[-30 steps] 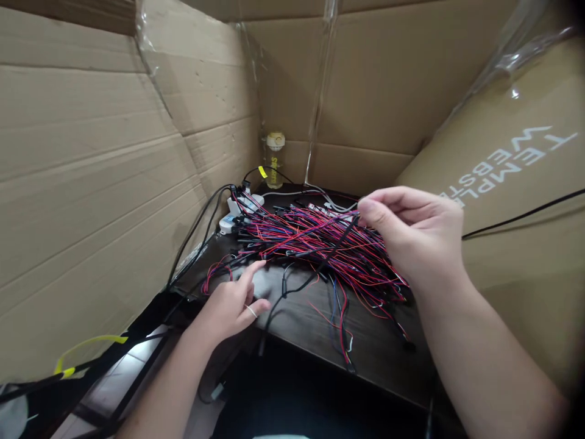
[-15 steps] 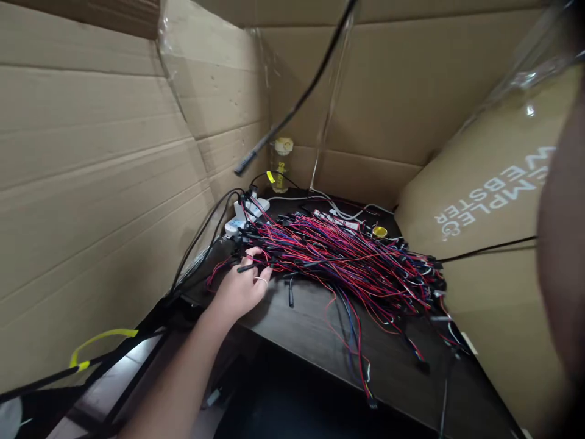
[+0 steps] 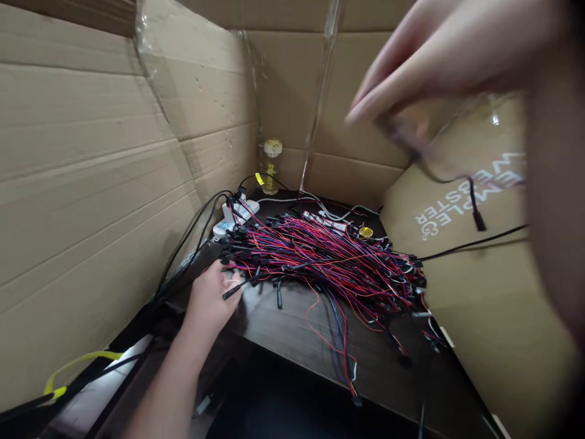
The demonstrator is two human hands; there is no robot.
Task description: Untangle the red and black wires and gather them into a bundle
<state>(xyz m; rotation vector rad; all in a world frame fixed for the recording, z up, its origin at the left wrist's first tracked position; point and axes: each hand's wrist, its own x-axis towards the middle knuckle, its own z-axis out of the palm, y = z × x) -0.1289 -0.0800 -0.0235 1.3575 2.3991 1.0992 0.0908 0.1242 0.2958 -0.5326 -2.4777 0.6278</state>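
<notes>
Right hand [image 3: 439, 64] nearest: raised, blurred, fingers apparently pinched on dark wire [image 3: 473, 195]; black plug [image 3: 478, 221] dangling. Loose strands [image 3: 346, 347] across table [image 3: 274, 326], reaching front edge. Left hand [image 3: 212, 296] at left end of wire pile [image 3: 320, 256], fingers curled; grip hidden, cannot tell. Step in hand, judged: wire held clear of pile. Next move appears to call for keeping plug free; tangled strands could snag. Beyond: white adapter [image 3: 247, 210], yellow disc [image 3: 366, 232], bottle [image 3: 270, 174], cardboard wall [image 3: 283, 73].
</notes>
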